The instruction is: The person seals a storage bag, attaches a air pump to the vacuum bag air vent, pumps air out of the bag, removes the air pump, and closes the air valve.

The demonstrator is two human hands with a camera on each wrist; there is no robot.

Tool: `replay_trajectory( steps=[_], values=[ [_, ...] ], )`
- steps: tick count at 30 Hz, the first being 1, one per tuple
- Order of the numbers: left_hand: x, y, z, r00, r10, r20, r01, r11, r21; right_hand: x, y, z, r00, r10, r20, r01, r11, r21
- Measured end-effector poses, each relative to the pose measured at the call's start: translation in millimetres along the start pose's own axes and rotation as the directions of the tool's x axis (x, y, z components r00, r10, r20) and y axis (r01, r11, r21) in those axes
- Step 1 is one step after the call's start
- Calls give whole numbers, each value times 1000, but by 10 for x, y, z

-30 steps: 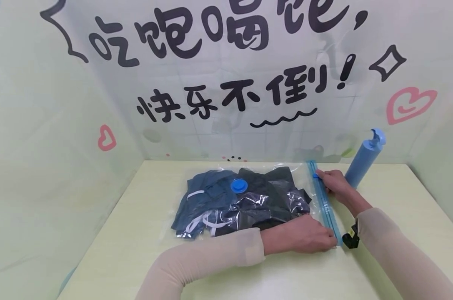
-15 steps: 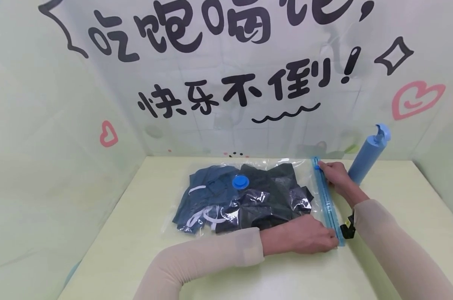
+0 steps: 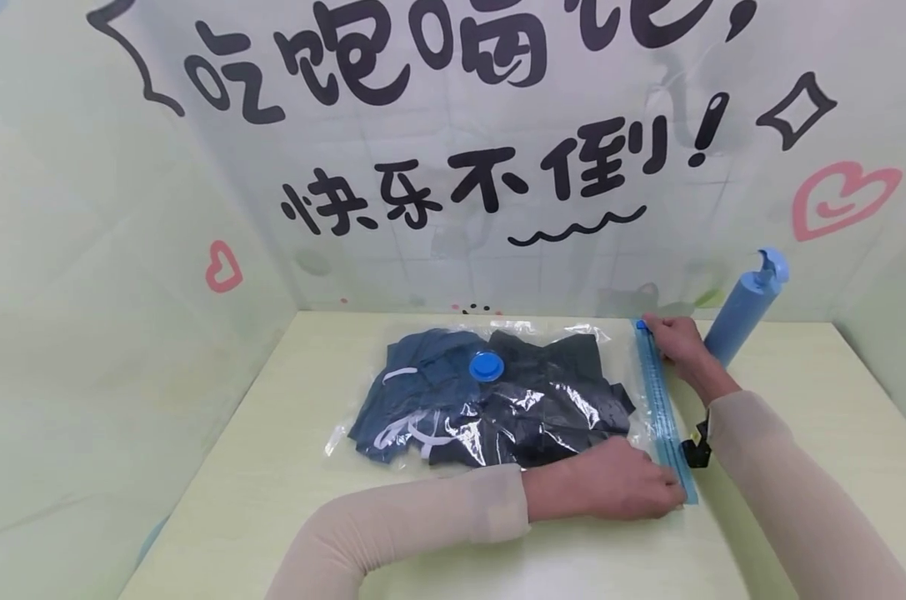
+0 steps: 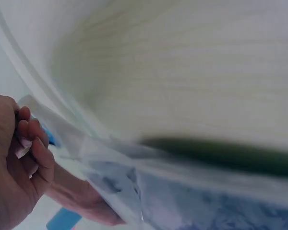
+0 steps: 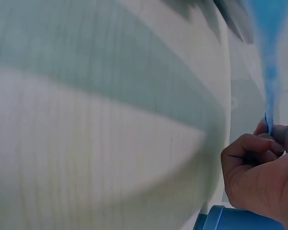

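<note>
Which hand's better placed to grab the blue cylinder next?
Probably the right hand: it pinches the far end of the zip strip, close beside the blue cylinder. The left hand holds the near end, farther off.

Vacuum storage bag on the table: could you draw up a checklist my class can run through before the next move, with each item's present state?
1. Garments clear of the zip strip: ok, the blue garment and dark garment lie left of it.
2. Near end held: ok, left hand grips it.
3. Slider at the far end: ok, right hand pinches there.
4. Strip sealed along its whole length: cannot tell.
5. Valve uncovered by hands: ok.
6. Hand pump on the valve: not ok, it stands apart, beyond the right hand.
</note>
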State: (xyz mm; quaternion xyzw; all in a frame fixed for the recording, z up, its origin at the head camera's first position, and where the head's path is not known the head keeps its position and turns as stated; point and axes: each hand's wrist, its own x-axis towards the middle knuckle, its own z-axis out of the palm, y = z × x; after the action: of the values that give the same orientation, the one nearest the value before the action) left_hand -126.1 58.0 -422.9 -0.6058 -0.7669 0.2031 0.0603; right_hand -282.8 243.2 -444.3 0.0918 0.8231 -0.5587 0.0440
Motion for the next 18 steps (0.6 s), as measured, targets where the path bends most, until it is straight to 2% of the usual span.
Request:
replay_trajectory(
  steps=[3, 8, 12, 15, 18],
  values=[
    [-3, 7, 5, 998, -44, -52, 44, 999, 2, 0, -5, -32, 1000, -7, 12, 8, 1000, -10],
    [-2, 0, -4, 999, -31, -28, 30, 999, -22, -30, -28, -65, 999, -12, 36, 13, 1000, -8],
    [3, -49, -15, 999, -43, 20, 45, 997, -69, -73, -81, -88, 997, -41, 72, 43, 999, -24],
    [-16, -102, -15, 999, -36, 37, 41, 990, -134, -95, -131, -81, 993, -89, 74, 95, 992, -78],
    [-78, -166, -2, 1000, -28, 12, 30, 983, -182, -108, -179, -40, 985, -165, 44, 171, 964, -206]
  ],
)
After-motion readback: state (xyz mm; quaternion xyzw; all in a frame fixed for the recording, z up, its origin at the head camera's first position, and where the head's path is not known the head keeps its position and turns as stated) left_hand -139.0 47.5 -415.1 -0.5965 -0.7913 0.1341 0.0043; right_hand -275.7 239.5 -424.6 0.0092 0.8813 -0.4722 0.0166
